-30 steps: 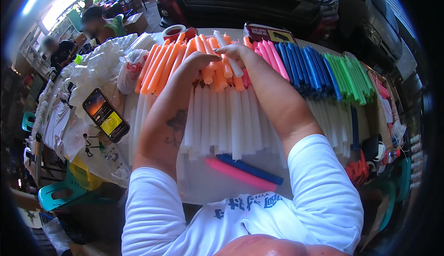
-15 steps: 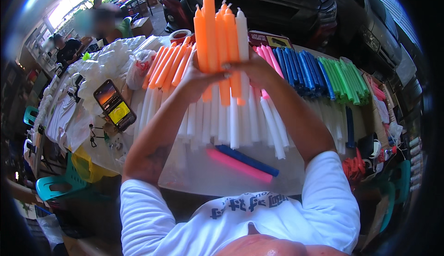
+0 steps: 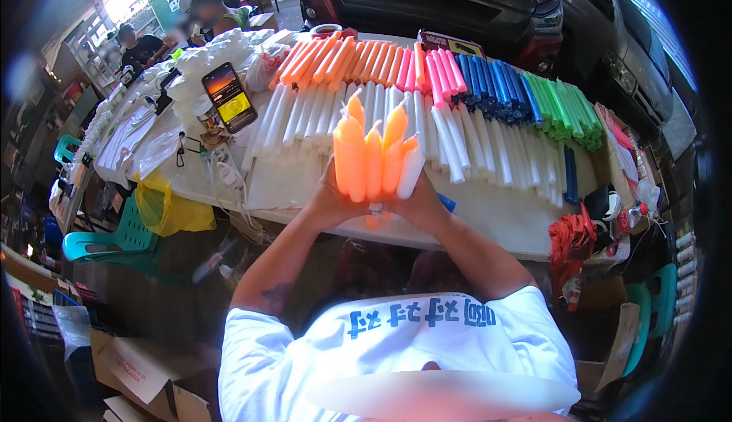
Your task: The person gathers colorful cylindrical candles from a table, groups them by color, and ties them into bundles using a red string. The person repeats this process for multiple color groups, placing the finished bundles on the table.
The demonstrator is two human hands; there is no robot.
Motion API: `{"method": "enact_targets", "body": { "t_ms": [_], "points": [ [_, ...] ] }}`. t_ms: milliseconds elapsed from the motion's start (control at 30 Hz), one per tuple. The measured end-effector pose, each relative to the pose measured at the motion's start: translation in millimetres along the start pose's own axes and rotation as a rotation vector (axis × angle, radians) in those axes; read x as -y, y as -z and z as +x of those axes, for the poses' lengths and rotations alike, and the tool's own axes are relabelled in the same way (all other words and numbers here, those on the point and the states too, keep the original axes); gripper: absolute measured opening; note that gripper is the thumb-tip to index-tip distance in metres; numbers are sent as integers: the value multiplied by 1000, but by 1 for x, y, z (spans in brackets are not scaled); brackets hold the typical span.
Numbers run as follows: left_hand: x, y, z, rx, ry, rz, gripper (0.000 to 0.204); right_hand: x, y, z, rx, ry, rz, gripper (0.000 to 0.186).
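Both my hands are wrapped round one upright bundle of candles, held close to the near edge of the table. My left hand (image 3: 332, 198) grips its left side and my right hand (image 3: 421, 202) the right. Most are orange candles (image 3: 372, 164), wicks upward; one white candle (image 3: 411, 174) stands at the right of the bundle. Beyond it lies a row of white candles (image 3: 305, 113). Behind these are loose orange candles (image 3: 316, 64), pink candles (image 3: 442, 71), blue candles (image 3: 496, 90) and green candles (image 3: 564, 113). Part of another blue candle (image 3: 446, 203) shows beside my right hand.
A phone (image 3: 230, 98) stands tilted at the left of the candles, near white plastic bags (image 3: 206, 60). A yellow bag (image 3: 179, 212) hangs by a teal chair (image 3: 122, 235). A red bag (image 3: 572, 239) hangs at the right edge. Parked vehicles and several people are beyond the table.
My hands have brought the candle bundle down and toward me, from above the far rows to the table's near edge. The pink candle lying in front is now out of sight.
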State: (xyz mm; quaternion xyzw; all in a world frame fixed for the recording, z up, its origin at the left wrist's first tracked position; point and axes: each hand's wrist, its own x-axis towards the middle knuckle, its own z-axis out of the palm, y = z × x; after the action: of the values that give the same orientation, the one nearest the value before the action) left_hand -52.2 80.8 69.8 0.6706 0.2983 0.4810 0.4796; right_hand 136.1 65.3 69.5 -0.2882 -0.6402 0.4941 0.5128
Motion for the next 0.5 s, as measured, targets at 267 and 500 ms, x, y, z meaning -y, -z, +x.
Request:
{"method": "enact_targets", "body": {
  "t_ms": [267,500],
  "points": [
    [8,-1,-9,39,69,-74,83,3,-1,-12,-9,-92,25,64],
    [9,-2,-6,24,5,0,61,-8,6,-10,-3,-78,-1,62]
  ]
}}
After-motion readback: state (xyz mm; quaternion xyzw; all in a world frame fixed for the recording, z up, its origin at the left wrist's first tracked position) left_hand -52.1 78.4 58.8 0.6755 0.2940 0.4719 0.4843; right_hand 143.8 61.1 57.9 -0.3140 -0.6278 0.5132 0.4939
